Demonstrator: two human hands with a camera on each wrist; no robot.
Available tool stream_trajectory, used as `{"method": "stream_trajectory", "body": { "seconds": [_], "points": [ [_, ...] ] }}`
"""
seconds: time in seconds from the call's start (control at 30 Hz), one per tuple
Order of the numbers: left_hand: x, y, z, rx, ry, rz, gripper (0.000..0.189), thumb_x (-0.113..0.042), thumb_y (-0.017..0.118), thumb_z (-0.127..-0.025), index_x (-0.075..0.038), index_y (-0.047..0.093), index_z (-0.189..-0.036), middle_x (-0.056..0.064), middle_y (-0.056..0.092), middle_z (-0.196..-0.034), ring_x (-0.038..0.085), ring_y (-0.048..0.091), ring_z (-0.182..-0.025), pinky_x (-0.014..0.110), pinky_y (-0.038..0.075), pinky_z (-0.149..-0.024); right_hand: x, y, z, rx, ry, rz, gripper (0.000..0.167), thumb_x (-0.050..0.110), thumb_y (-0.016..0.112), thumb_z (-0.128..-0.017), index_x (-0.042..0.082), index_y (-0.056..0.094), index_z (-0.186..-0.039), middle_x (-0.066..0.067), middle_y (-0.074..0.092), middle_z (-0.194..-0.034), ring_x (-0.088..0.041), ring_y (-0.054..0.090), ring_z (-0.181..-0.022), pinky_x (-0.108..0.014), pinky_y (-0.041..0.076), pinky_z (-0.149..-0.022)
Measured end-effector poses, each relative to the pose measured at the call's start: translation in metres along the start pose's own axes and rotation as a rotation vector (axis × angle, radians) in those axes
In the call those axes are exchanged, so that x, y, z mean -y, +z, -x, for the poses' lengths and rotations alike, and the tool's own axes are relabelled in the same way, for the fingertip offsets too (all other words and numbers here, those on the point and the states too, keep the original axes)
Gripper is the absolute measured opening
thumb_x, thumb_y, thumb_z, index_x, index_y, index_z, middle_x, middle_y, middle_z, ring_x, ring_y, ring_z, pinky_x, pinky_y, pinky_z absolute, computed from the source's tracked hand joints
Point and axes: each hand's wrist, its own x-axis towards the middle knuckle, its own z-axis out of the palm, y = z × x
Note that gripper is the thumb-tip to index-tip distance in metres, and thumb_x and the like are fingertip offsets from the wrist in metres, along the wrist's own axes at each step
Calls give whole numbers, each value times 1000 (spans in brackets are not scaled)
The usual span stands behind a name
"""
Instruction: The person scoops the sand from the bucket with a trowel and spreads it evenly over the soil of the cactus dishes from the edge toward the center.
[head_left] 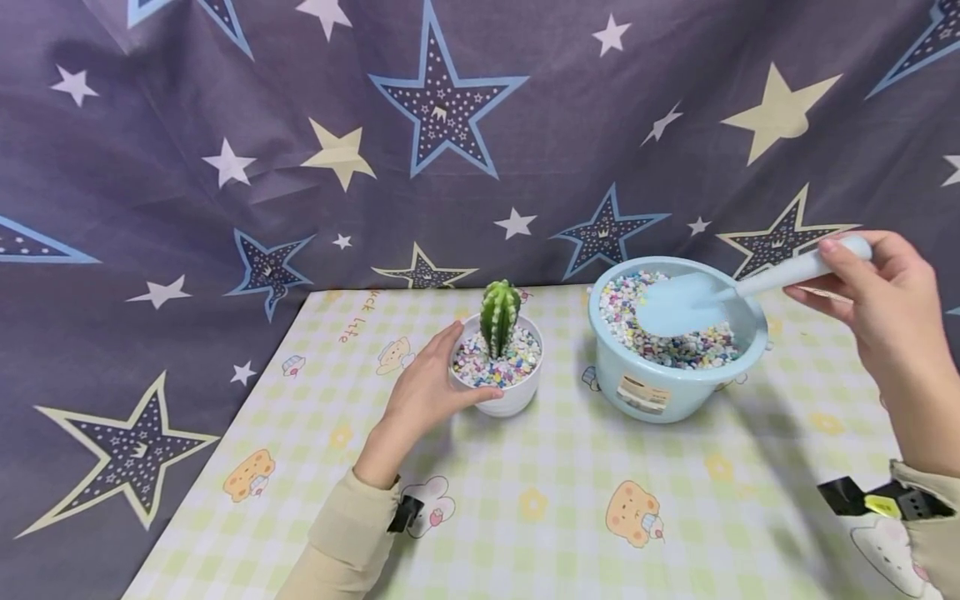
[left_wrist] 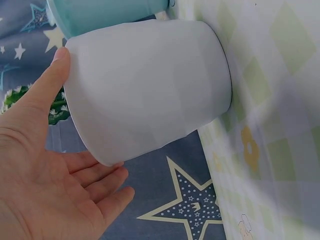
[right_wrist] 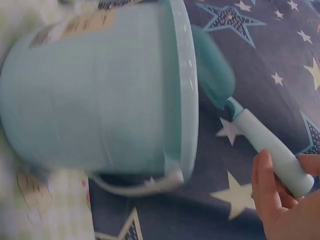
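My left hand [head_left: 426, 379] holds the rim of a white flowerpot [head_left: 512, 402], thumb at the front and fingers at the left. A small green ribbed cactus [head_left: 498, 317] stands in the pot among multicoloured pebbles [head_left: 474, 367]. In the left wrist view the thumb and fingertips lie at opposite sides of the pot's rim [left_wrist: 150, 95]. My right hand [head_left: 896, 296] grips the handle of a light blue plastic hand shovel [head_left: 783, 271]. The shovel's blade overlaps the pebbles inside a light blue bucket [head_left: 618, 367] in the head view. The right wrist view has the blade [right_wrist: 212, 67] beyond the bucket's rim.
A green-and-white checked tablecloth [head_left: 525, 483] with cartoon prints covers the table. Behind and to the left hangs a dark cloth [head_left: 285, 100] with stars. The bucket's carrying handle [right_wrist: 140, 187] hangs at its side. A paper label [head_left: 643, 394] sticks to the bucket's front.
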Motion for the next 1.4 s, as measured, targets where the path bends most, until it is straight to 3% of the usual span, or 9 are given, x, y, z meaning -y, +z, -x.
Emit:
{"method": "stream_trajectory", "body": {
  "seconds": [0.2, 0.3, 0.37, 0.47, 0.6, 0.8, 0.87, 1.1, 1.4],
  "points": [
    [-3, 3, -1, 8, 1, 11, 117, -68, 78, -71, -12, 25, -159, 6, 26, -166, 30, 31, -150, 52, 37, -119, 7, -8, 2, -72, -111, 282, 11, 0, 65, -92, 9, 62, -97, 5, 70, -83, -2, 72, -68, -16, 59, -57],
    [-3, 3, -1, 2, 4, 16, 117, -67, 78, -71, -13, 24, -159, 7, 27, -165, 31, 32, -150, 53, 38, -118, 0, -8, 1, -103, -81, 507, 12, 6, 64, -94, 17, 61, -97, 15, 68, -84, 7, 69, -71, -11, 57, -60],
    [-3, 3, -1, -4, 6, 14, 116, -66, 78, -72, -12, 24, -159, 8, 27, -165, 32, 33, -149, 53, 38, -117, -7, -11, 0, -106, -33, 570, 11, 9, 64, -95, 18, 59, -98, 19, 67, -83, 9, 68, -70, -10, 57, -62],
    [-2, 2, 0, -17, 1, 7, 116, -66, 78, -72, -12, 25, -159, 8, 28, -165, 32, 34, -149, 53, 39, -116, -16, -16, -1, -80, 54, 568, 8, 14, 64, -96, 17, 58, -99, 19, 68, -79, 7, 69, -68, -11, 58, -63],
    [-2, 2, 1, -25, -2, 3, 117, -67, 78, -71, -11, 26, -159, 8, 29, -165, 32, 35, -148, 53, 41, -115, -22, -22, -3, -24, 121, 400, 9, 9, 68, -93, 12, 60, -97, 10, 70, -75, -1, 72, -65, -15, 60, -62],
    [-2, 2, -1, -34, 10, -1, 117, -68, 78, -70, -11, 27, -158, 9, 30, -164, 32, 36, -148, 53, 41, -115, -21, -18, -11, 181, 43, 354, 11, -2, 63, -93, 6, 63, -102, 3, 74, -85, -6, 74, -76, -19, 61, -69],
    [-2, 3, -1, -31, 7, 0, 117, -68, 79, -70, -11, 27, -158, 9, 30, -164, 32, 36, -148, 54, 40, -115, -21, -17, -14, 220, 58, 334, 10, -3, 62, -94, 5, 63, -101, 2, 75, -87, -7, 75, -78, -20, 61, -70],
    [0, 3, 1, -20, -10, -6, 117, -68, 78, -70, -11, 27, -158, 9, 30, -164, 32, 35, -148, 53, 40, -116, -25, -18, -13, 98, 318, 266, 8, 6, 67, -93, 9, 60, -91, 5, 74, -79, -8, 74, -69, -21, 62, -66],
    [-2, 3, 0, -21, -7, -17, 117, -69, 77, -70, -11, 26, -159, 8, 29, -165, 30, 34, -149, 52, 40, -116, -22, -20, -1, 19, 286, 124, 7, 0, 67, -91, 7, 65, -89, -1, 77, -79, -12, 76, -70, -25, 63, -64]
  ]
}}
